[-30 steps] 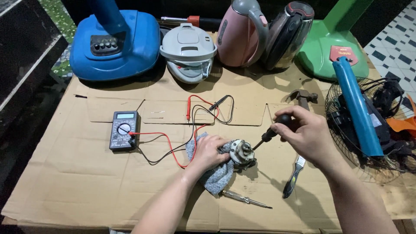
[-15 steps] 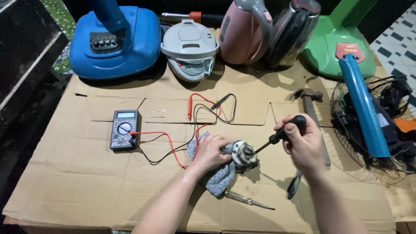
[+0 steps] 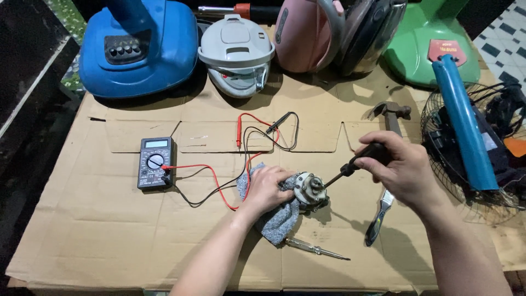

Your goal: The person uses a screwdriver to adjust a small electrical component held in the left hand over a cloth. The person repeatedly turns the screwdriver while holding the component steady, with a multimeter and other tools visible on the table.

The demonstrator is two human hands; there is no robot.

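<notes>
Motor (image 3: 310,189), small round metal unit, sits mid-table on a grey cloth (image 3: 276,219), w/ flattened brown cardboard (image 3: 109,235) covering the table. Left hand (image 3: 268,189) is curled over the cloth and the motor's left side, fingers closed around it, pinning it down. Right hand (image 3: 402,170) is wrapped tight round the black handle of a screwdriver (image 3: 350,167); shaft slants down-left, tip touching the motor's face. Labels: dark multimeter (image 3: 156,163) at left has a pale rectangular screen up top and a round dial w/ red mark below; its red and black leads (image 3: 241,137) loop across the cardboard twd the motor, probes lying near the centre fold. Blue appliance base (image 3: 139,46) at back left carries a dark rectangular button panel. White-grey round cooker (image 3: 236,55) beside it has a small red-and-white sticker on its front. Pink kettle (image 3: 307,35) has a dark narrow strip on its side; chrome kettle (image 3: 370,33) is touching it on the right. Green fan base (image 3: 427,46) at back right bears a red rectangular label, w/ a blue tube (image 3: 463,120) lying over a wire fan guard (image 3: 493,181). Hammer (image 3: 390,115) lies just behind the right hand; pliers w/ dark grips (image 3: 378,219) below it; a clear-handled tester screwdriver (image 3: 315,248) near the cloth's lower edge.
</notes>
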